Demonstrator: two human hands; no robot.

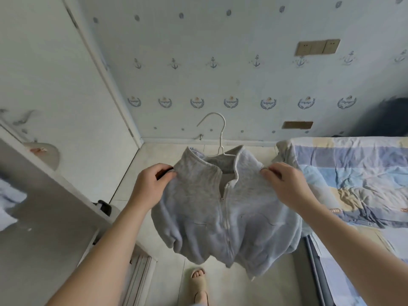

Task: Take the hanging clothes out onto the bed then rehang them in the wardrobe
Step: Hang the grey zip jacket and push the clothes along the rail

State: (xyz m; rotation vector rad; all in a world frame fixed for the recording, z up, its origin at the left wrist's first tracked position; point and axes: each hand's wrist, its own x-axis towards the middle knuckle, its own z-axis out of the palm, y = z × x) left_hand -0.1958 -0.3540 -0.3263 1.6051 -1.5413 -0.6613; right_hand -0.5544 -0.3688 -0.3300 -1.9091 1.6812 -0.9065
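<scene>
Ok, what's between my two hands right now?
Head view: the grey zip jacket on a white hanger spans between left hand and right hand, each pinching its collar.

Jacket [220, 206] on hanger [217, 133] held between both hands, wardrobe [44, 89] left, bed [353, 184] right, wall [220, 51] behind

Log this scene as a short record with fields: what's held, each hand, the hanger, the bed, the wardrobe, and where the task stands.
held: grey zip jacket on a white hanger, in the air above the floor
left hand: grips the jacket's shoulder on its side
right hand: pinches the other shoulder by the collar
hanger: hook sticks up out of the collar, hooked on nothing
bed: at right, patchwork quilt
wardrobe: at left
stage: jacket not yet hung
</scene>
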